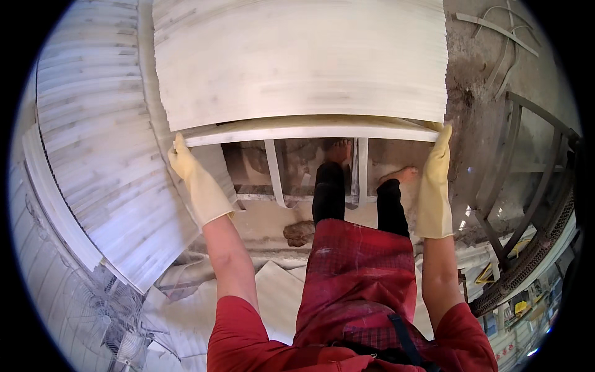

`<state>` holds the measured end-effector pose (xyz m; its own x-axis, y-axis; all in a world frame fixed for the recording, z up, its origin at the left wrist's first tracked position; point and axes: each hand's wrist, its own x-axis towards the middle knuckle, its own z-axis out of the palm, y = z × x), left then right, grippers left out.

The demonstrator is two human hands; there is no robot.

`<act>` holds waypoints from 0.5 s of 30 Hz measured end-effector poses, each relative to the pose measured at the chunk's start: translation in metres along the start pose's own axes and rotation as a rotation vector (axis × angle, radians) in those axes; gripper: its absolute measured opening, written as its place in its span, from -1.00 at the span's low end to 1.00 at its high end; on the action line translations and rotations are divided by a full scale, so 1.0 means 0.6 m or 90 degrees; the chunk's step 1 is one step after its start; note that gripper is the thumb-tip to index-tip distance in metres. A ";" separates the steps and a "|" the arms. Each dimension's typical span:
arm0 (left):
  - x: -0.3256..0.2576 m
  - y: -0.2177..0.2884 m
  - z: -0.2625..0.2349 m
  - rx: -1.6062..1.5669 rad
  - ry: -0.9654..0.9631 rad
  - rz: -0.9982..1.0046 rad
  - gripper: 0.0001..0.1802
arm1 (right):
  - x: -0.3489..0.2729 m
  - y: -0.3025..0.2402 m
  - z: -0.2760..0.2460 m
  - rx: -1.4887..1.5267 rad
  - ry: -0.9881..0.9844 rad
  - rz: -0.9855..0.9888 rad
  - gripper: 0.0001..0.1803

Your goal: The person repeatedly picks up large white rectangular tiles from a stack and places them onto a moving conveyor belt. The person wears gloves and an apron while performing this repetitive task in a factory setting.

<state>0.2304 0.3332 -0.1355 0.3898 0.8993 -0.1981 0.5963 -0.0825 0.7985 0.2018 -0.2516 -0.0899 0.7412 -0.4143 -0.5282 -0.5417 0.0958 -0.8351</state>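
The gloved left hand (pixel 186 164) and gloved right hand (pixel 437 164) grasp opposite ends of the pale board (pixel 310 129); finger wrap is partly hidden. The wide hold presumably keeps it level. The board lies crosswise along the near edge of the sheet stack (pixel 297 62). A second stack (pixel 93 136) crowds the left; on the right, floor (pixel 466 142) separates the sheet stack from a metal frame (pixel 513 133).

Floor: a dusty grey-brown concrete floor (pixel 474 68) is spreading at right.
Frame: a dark, barred metal frame (pixel 539 110) is standing there.
Fan: a round, wire-guarded grey fan (pixel 105 319) is standing at lower left.
Light: small white light patches (pixel 468 211) are shining near the frame.
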 end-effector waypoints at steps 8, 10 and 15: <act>-0.010 -0.052 -0.041 -0.156 0.040 -0.019 -0.51 | -0.045 0.011 -0.009 -0.043 -0.040 -0.057 -0.13; -0.007 -0.055 -0.042 -0.151 0.062 -0.032 -0.54 | -0.050 0.014 -0.019 -0.049 -0.065 -0.086 -0.13; 0.010 -0.053 -0.046 -0.043 0.127 -0.050 -0.58 | -0.036 0.026 -0.031 -0.006 -0.094 -0.098 -0.11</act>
<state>0.1942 0.3529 -0.1466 0.1928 0.9696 -0.1507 0.5680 0.0149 0.8229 0.1703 -0.2580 -0.0885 0.8651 -0.2864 -0.4117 -0.4207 0.0325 -0.9066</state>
